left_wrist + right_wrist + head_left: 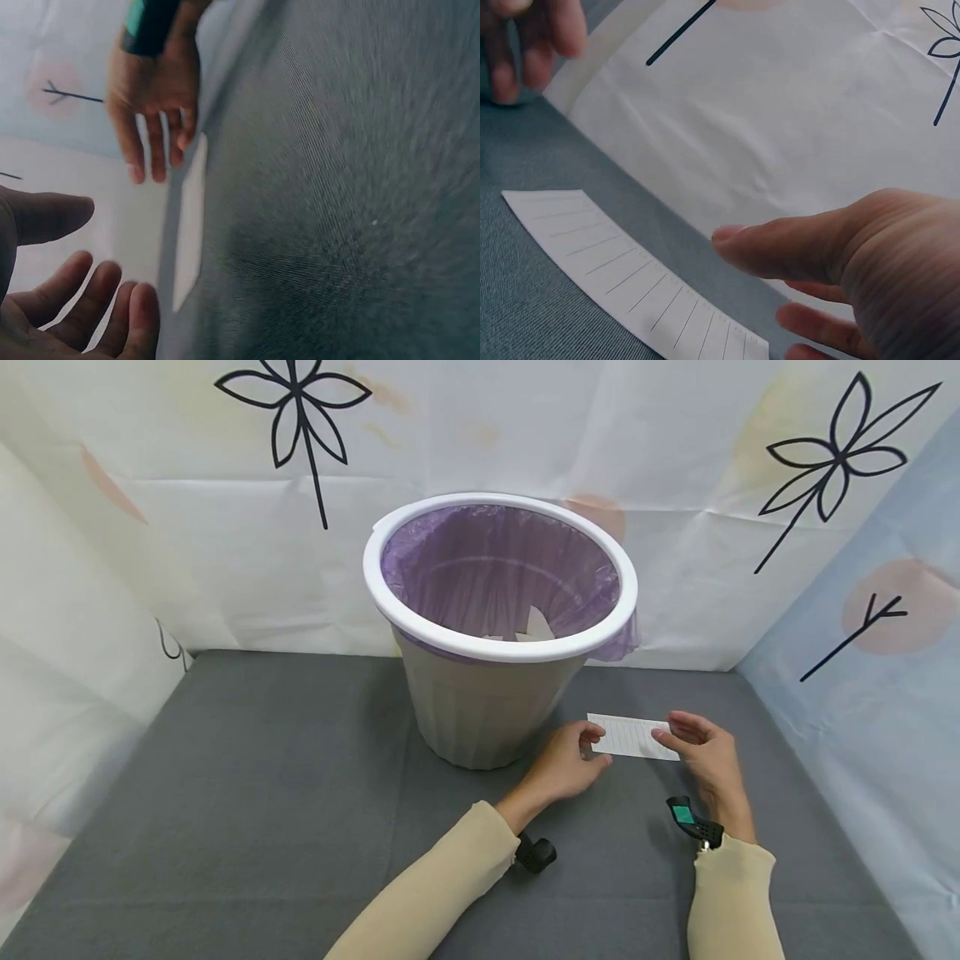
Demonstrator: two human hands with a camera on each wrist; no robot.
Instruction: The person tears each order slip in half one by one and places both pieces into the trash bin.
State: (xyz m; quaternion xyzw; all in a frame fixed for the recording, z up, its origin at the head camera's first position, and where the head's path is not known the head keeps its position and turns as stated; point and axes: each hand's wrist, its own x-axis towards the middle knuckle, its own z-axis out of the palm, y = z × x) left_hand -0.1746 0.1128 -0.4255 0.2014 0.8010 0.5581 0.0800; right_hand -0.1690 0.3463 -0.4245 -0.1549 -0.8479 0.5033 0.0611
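A small white slip of paper point(630, 737) with printed lines lies on the grey cloth, right of the bin. Just past its left end is the left hand point(564, 763), thumb and fingers spread apart with nothing between them. The right hand point(711, 762) hovers at the opposite end, its thumb overlapping the paper in the head view. Seen from the right wrist, the ruled slip point(622, 262) lies below and apart from the thumb and loosely bent fingers. The left wrist view has the paper point(191, 225) nearly edge-on, separate from both hands.
A tall bin with a white rim point(498, 649) stands at the back, lined with a purple bag point(495, 556). Pale paper pieces point(536, 625) lie inside it. Patterned fabric point(675, 443) walls the back and sides of the grey table cloth point(262, 802).
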